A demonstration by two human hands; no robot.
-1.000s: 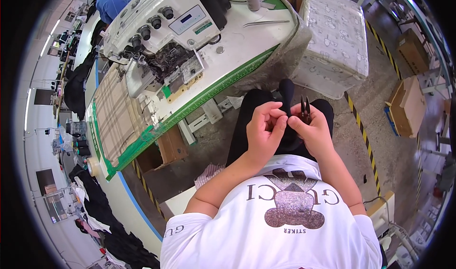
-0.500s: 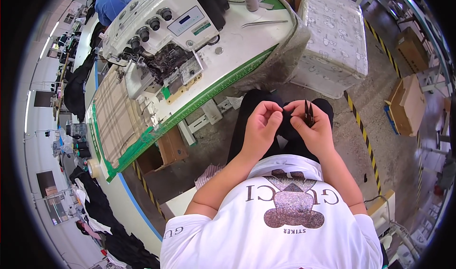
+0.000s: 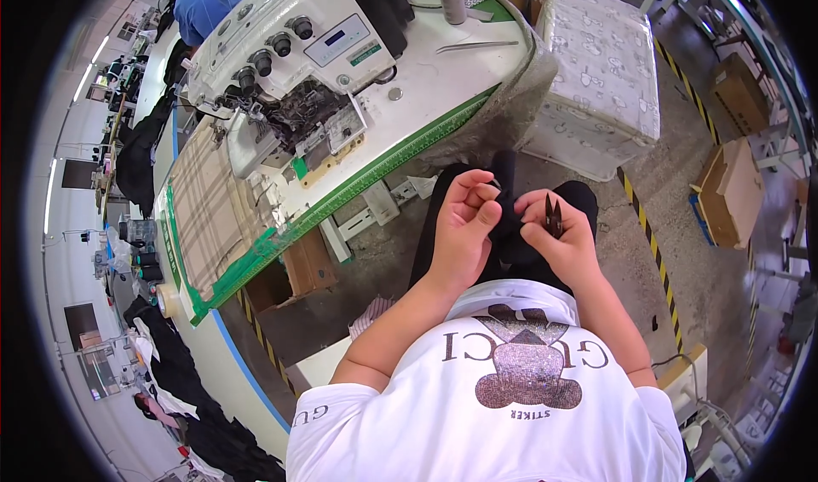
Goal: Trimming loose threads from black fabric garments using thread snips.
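Over my lap, my left hand (image 3: 460, 231) is closed, its fingers bent toward the thumb. At its fingertips is a dark piece of cloth (image 3: 504, 175), which blends into my black trousers, so its outline is hard to make out. My right hand (image 3: 562, 248) is shut on a pair of dark thread snips (image 3: 554, 218). Their pointed blades stick up past the fingers, slightly apart. Its thumb and forefinger pinch together at the edge of the dark cloth, facing my left hand across a small gap.
Ahead and left stands a white overlock sewing machine (image 3: 298, 65) on a table with a green-taped edge (image 3: 383, 169). Tweezers (image 3: 477, 46) and a grey thread cone (image 3: 452, 1) lie behind it. A plastic-wrapped box (image 3: 596, 65) is ahead right; cardboard boxes (image 3: 724, 192) stand farther right.
My hands have moved apart from near touching. The left fingers have lifted and loosened a little, and more dark cloth shows between the hands. The snips stay in my right hand.
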